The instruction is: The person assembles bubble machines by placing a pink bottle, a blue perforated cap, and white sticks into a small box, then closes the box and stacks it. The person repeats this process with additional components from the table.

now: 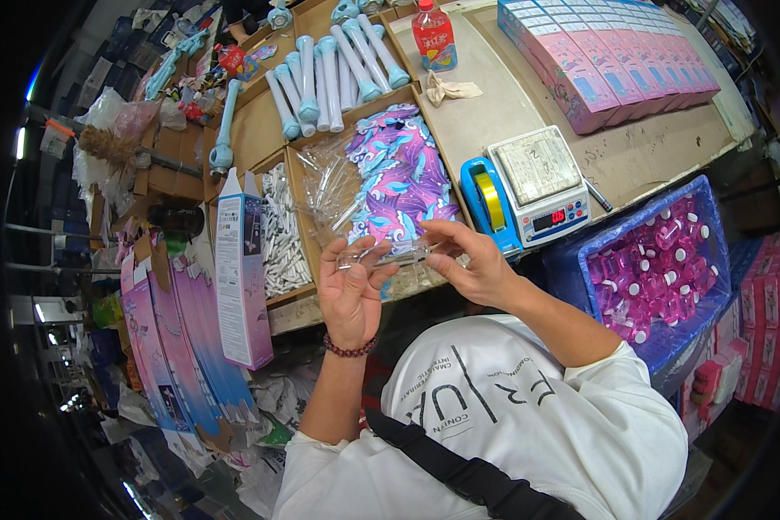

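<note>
Both my hands are raised over the near edge of the cardboard trays, with a small clear plastic piece [390,259] stretched between them. My left hand [352,290] holds one end of it between thumb and fingers. Its other end is pinched by my right hand [466,261]. Whether the piece is a bag or a stiff part is hard to make out. Just beyond my hands lie purple and blue patterned cutouts [399,178] in a tray, with clear plastic pieces [328,186] next to them. Small white sticks [282,230] fill the compartment to the left.
Clear tubes with blue ends [328,82] lie in the far tray. A tape dispenser [490,204] and a scale [542,186] stand right, near a red-labelled bottle [434,36] and packed boxes [607,65]. A blue crate [572,286] holds pink bottles. An upright carton [241,277] stands left.
</note>
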A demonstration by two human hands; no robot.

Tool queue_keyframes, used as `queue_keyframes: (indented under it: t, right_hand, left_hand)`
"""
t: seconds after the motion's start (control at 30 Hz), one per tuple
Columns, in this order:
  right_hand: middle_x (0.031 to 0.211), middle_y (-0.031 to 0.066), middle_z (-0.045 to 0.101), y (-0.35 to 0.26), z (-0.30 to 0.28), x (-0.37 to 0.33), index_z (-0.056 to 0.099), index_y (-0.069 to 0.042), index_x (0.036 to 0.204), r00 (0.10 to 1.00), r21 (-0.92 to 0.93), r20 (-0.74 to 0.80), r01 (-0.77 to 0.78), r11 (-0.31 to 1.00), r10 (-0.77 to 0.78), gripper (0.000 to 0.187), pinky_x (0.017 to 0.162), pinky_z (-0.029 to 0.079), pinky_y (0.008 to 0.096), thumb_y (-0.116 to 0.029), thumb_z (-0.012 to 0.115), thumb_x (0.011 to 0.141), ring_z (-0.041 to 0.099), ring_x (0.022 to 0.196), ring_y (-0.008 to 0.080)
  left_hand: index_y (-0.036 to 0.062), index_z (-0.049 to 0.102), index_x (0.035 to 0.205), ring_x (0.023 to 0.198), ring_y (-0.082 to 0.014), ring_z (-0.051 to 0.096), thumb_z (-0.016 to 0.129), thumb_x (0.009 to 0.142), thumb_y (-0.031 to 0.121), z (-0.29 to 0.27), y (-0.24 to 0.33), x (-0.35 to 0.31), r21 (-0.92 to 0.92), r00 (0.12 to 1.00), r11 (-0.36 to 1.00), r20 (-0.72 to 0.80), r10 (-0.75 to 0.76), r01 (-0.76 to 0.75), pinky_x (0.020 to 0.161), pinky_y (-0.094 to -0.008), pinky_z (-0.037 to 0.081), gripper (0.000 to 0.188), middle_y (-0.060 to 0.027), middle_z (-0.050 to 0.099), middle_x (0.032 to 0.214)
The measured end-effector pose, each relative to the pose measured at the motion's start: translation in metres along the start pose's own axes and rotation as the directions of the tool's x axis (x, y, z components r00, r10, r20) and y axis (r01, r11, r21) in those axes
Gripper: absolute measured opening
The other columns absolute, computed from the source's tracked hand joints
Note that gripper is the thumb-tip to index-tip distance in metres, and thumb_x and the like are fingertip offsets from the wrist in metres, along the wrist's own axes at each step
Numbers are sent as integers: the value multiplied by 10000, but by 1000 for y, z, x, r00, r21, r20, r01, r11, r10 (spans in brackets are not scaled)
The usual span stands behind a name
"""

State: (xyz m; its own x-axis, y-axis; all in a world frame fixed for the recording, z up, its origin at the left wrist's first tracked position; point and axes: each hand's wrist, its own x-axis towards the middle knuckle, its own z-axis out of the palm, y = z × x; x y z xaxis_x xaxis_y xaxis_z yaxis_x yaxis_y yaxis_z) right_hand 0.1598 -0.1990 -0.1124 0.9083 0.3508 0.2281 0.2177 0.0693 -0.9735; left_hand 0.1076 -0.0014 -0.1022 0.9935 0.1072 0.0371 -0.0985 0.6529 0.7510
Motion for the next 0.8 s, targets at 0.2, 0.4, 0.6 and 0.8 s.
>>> queue_keyframes:
  t: [0.2,0.4,0.6,0.8]
  right_hand:
    - [888,102,675,5,-4,-1,635,-28,1098,1000,-76,20,-21,997,23,288,621,524,292,-188,704,870,644,668,173]
    - [874,102,665,8,-6,0,647,-26,1057,1000,-113,16,14,994,-12,265,603,514,285,-198,713,866,633,653,168]
    - [908,111,668,2,-1,1,644,-18,1064,999,-30,-16,37,999,-38,267,612,515,282,-173,717,860,642,679,167]
    - [838,111,672,1,-5,0,663,-16,1017,997,-111,33,-72,991,76,246,600,508,285,-212,705,873,642,664,170]
  left_hand:
    - [99,437,1314,1181,-353,558,569,944,56,1,-1,0,-2,1000,1000,11,-4,4,912,-452,553,395,-180,549,1277]
    - [98,438,1311,1182,-353,557,569,943,52,2,-1,1,11,1000,1000,22,9,-9,910,-455,555,393,-184,554,1276]
    - [99,438,1311,1183,-351,557,569,944,55,2,-1,1,16,1000,1000,10,19,-19,914,-453,553,392,-183,554,1277]
    - [101,436,1313,1185,-348,556,571,943,54,2,-2,0,10,1000,1000,24,19,-19,914,-449,552,397,-181,553,1277]
